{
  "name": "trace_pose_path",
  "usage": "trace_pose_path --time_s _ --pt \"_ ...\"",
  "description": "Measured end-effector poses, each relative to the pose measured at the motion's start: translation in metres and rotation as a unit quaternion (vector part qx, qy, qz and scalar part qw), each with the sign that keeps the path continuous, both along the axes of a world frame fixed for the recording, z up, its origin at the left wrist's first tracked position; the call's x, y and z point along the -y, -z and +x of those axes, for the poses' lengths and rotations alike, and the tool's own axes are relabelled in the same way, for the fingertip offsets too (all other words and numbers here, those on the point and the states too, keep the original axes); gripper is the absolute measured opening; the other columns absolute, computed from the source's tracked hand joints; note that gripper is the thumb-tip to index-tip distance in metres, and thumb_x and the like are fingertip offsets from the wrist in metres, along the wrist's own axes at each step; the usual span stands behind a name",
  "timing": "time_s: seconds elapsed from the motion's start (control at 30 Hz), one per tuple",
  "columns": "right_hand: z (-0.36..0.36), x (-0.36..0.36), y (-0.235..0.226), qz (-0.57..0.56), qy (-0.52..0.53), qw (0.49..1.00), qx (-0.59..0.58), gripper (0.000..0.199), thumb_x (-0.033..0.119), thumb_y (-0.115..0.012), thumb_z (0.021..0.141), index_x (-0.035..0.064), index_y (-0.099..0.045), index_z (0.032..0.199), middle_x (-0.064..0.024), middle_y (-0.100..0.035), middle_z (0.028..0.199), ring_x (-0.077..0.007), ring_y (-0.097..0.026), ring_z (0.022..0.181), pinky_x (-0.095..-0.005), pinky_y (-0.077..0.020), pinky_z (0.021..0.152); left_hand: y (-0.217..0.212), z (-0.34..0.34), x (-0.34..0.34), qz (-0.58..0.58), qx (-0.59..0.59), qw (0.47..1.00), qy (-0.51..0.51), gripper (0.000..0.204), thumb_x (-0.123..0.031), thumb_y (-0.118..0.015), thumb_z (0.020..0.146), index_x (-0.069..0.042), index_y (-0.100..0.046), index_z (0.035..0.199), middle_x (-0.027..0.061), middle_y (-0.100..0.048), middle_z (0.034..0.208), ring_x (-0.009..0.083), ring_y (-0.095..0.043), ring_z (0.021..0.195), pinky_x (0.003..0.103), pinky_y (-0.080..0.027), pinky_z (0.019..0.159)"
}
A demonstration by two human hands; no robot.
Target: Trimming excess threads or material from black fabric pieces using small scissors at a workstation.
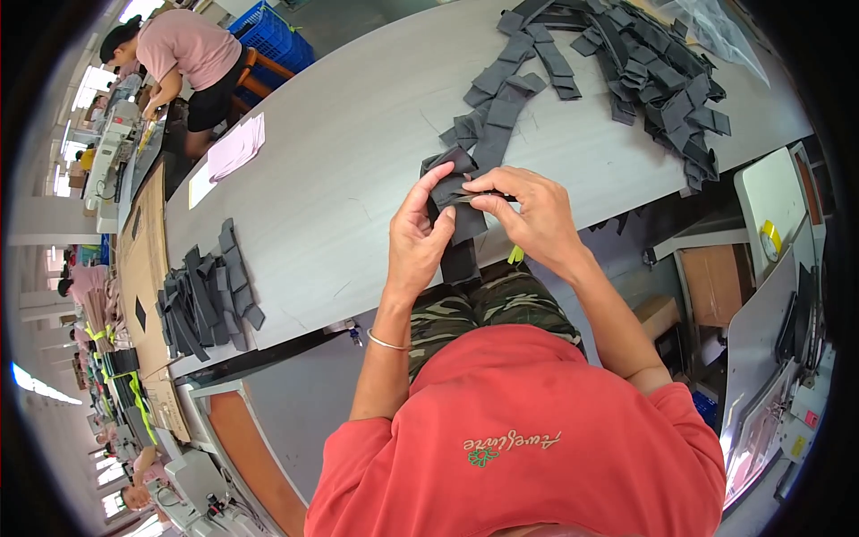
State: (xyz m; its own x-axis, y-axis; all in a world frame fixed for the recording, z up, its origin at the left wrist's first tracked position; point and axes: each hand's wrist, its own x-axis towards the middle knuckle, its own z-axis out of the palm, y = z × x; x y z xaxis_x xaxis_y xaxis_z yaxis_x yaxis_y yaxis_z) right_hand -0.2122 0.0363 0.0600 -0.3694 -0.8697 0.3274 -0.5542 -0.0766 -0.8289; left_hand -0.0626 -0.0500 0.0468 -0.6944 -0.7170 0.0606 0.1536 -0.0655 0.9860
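A chain of black fabric pieces (501, 121) runs over the grey table and into my hands. My left hand (417, 228) pinches one folded black fabric strip (447, 190) between thumb and fingers, and its lower end hangs past the table's near edge. Close against that strip, my right hand (537, 219) is closed on a small pointed metal tool that looks like thread snips (463, 198). The tool's tip touches or nearly touches the fabric between both thumbs; most of its handle is hidden by my fingers. A yellow-green tab (516, 254) shows below my right hand.
A large heap of linked black pieces (658, 76) lies at the far right beside clear plastic (720, 40). Separate black strips (210, 295) are piled at the left. Pink sheets (236, 148) lie near the far-left edge. Another person (188, 54) bends over a neighbouring workplace.
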Motion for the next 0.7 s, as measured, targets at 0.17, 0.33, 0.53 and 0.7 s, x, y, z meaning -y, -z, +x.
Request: trace_pose_path --time_s 0.17,0.33,0.53,0.7 --pt "0.0025 0.0020 -0.0010 -0.007 0.007 0.998 -0.065 0.012 0.013 -0.067 0.079 0.0076 -0.069 0.089 -0.0041 -0.066 0.078 -0.0204 -0.058 0.070 -0.0309 -0.0456 0.064 -0.0029 0.0001 -0.0004 -0.023 0.012 1.000 0.001 0.049 0.005 -0.051 0.088 0.000 -0.044 0.135 0.0065 -0.055 0.119 0.0083 -0.053 0.103 0.023 -0.045 0.088" --pt "0.0013 0.0033 0.0007 -0.038 0.000 0.997 -0.063 0.009 0.016 -0.068 0.079 0.0098 -0.069 0.085 -0.0018 -0.066 0.074 -0.0220 -0.055 0.062 -0.0331 -0.0448 0.059 -0.0034 -0.0012 -0.0024 -0.007 0.011 1.000 0.001 0.048 0.007 -0.052 0.085 -0.001 -0.048 0.133 0.0054 -0.057 0.118 0.0093 -0.054 0.102 0.022 -0.044 0.087" --pt "0.0016 0.0035 0.0010 -0.037 -0.009 0.998 -0.048 0.009 0.015 -0.068 0.078 0.0088 -0.069 0.085 -0.0024 -0.065 0.074 -0.0209 -0.053 0.063 -0.0320 -0.0438 0.061 -0.0041 0.0000 -0.0029 -0.007 0.020 1.000 0.002 0.048 0.007 -0.052 0.085 -0.001 -0.049 0.132 0.0052 -0.057 0.118 0.0087 -0.054 0.101 0.022 -0.044 0.086" --pt "0.0008 0.0038 0.0008 -0.052 0.001 0.996 -0.077 0.010 0.013 -0.069 0.076 0.0085 -0.070 0.085 -0.0030 -0.065 0.074 -0.0203 -0.051 0.064 -0.0308 -0.0428 0.061 -0.0019 0.0002 -0.0020 0.005 0.028 1.000 0.003 0.048 0.007 -0.053 0.085 -0.001 -0.049 0.132 0.0042 -0.057 0.116 0.0071 -0.053 0.099 0.021 -0.043 0.085"
